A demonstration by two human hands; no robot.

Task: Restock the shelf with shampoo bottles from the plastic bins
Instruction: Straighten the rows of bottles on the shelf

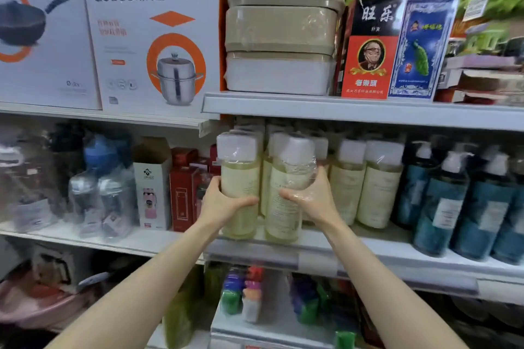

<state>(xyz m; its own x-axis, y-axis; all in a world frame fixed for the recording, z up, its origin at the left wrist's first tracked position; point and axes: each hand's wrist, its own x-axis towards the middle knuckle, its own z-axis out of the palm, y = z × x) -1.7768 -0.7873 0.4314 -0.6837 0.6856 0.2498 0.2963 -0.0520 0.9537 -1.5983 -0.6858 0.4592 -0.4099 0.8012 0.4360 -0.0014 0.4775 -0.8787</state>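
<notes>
Two pale yellow shampoo bottles with white caps and clear plastic wrap stand at the front of the middle shelf. My left hand grips the left bottle around its middle. My right hand grips the right bottle, fingers curled round its right side. More of the same yellow bottles stand in rows behind and to the right. No plastic bin is in view.
Dark teal pump bottles fill the shelf's right end. Red and white boxes and wrapped flasks stand to the left. The upper shelf holds stacked beige containers, card packs and cookware boxes. Coloured small bottles sit below.
</notes>
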